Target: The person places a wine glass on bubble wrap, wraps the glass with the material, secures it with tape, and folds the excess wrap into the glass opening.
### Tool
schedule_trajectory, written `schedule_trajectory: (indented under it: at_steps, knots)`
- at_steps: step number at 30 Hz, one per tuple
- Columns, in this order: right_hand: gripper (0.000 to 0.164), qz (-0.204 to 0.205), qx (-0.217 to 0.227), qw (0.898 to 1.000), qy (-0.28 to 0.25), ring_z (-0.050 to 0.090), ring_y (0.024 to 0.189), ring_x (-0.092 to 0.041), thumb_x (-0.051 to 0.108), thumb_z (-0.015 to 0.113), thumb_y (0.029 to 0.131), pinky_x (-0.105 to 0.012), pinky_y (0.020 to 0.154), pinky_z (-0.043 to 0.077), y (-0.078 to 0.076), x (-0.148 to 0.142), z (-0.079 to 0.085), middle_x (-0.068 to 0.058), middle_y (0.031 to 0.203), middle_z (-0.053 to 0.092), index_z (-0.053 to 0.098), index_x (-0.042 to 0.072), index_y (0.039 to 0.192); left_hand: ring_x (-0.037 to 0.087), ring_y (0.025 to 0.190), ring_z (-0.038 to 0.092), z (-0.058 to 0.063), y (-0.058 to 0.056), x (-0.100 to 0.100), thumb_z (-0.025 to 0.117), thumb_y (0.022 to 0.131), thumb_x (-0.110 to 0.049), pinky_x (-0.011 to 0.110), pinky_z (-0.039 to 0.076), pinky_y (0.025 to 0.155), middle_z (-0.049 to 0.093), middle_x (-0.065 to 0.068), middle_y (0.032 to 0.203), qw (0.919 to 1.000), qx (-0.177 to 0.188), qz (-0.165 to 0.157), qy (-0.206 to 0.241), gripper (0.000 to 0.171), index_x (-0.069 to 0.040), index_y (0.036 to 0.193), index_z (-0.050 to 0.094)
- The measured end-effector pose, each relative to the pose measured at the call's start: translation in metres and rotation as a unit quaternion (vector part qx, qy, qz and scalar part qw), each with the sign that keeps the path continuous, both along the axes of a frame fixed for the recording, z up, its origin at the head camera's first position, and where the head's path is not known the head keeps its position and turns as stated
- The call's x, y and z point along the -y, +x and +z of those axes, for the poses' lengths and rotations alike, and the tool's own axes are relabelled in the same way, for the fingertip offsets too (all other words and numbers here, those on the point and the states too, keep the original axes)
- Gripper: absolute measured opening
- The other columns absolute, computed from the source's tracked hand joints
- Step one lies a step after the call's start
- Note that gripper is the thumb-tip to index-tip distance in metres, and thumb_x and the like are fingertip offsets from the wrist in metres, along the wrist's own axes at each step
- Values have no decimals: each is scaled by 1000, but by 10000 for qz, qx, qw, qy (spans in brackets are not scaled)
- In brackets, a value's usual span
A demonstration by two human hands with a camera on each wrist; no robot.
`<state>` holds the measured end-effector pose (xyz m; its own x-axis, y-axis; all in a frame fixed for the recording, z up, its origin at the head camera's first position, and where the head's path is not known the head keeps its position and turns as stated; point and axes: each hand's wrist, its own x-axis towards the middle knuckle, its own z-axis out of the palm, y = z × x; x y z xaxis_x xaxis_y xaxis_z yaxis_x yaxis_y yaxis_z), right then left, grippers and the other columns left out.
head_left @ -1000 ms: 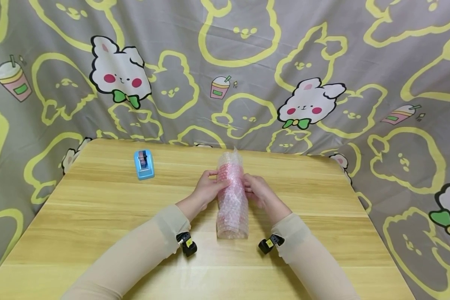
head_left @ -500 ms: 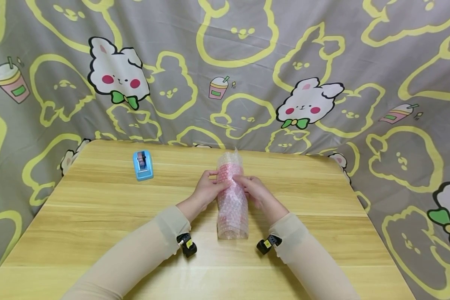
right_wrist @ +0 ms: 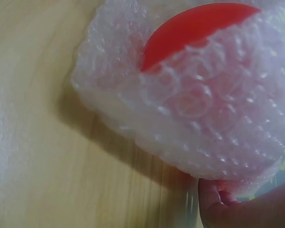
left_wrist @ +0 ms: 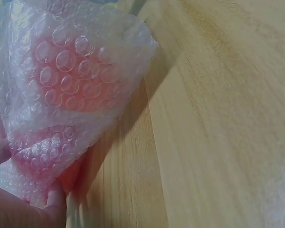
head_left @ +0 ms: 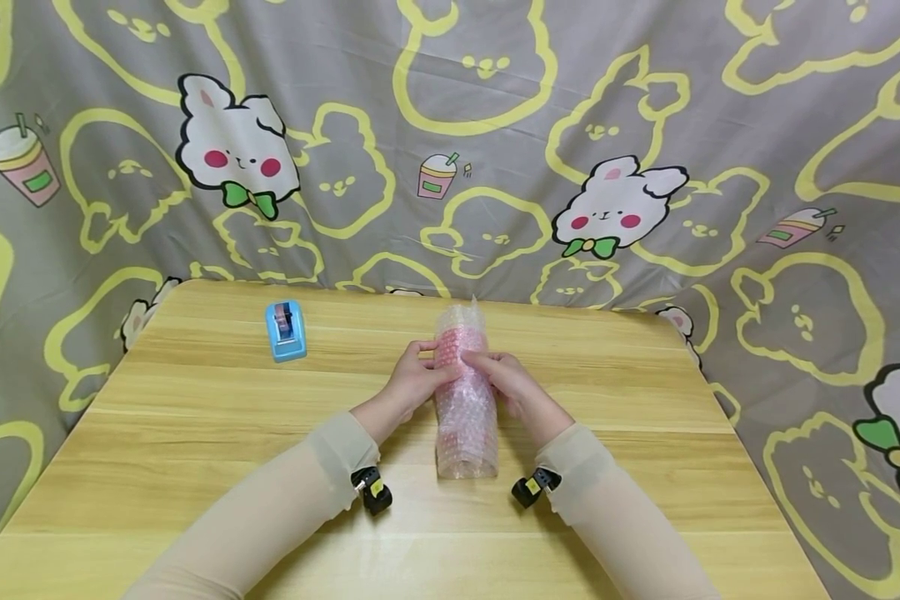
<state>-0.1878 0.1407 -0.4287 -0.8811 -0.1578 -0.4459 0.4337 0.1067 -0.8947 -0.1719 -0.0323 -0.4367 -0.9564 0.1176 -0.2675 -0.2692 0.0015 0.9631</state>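
A roll of clear bubble wrap (head_left: pixel 468 425) lies lengthwise on the table (head_left: pixel 232 467), pointing away from me. It is wrapped round a red thing with a curved edge (right_wrist: pixel 194 33), which shows at the open end in the right wrist view; the rest shows pink through the bubbles, so its kind cannot be told. My left hand (head_left: pixel 412 382) grips the roll from the left, thumb on top. From the right side my right hand (head_left: pixel 516 383) holds it, with the thumb laid over the top near the left thumb. The fingers underneath are partly hidden.
A blue tape dispenser (head_left: pixel 286 331) stands at the back left of the table, out of reach of both hands' present grip. Behind the table hangs a grey curtain (head_left: pixel 360 75) with cartoon prints. Each wrist carries a small black camera.
My right hand has shifted inward, and its thumb has come from the roll's right side onto its top. The left hand keeps its hold; the roll stays nearly in place.
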Motion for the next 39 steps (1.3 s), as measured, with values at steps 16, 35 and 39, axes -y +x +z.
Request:
schedule_trajectory:
  at_steps: [16, 35, 39]
  knots:
    - [59, 1, 120, 9995, 299, 64, 95, -23, 37, 67, 93, -37, 88, 55, 0, 2, -2, -16, 115, 64, 53, -8, 129, 36, 109, 63, -2, 0, 0, 74, 88, -2, 40, 56, 89, 58, 27, 124, 9998, -26, -71, 158, 62, 1, 140, 39]
    - [61, 74, 107, 9997, 189, 66, 93, -23, 33, 66, 92, -37, 87, 56, 0, 3, 0, -18, 114, 66, 52, -12, 132, 38, 117, 59, 0, 1, 8, 75, 88, -8, 43, 53, 95, 55, 25, 133, 9996, -25, -271, 0, 66, -1, 145, 42]
    - [59, 7, 84, 9998, 191, 66, 89, -22, 32, 67, 91, -36, 83, 57, 0, 3, -1, -16, 108, 67, 54, -12, 129, 39, 122, 55, 0, 3, 13, 71, 90, -10, 46, 51, 99, 53, 26, 135, 9983, -273, -298, -410, 60, 1, 143, 47]
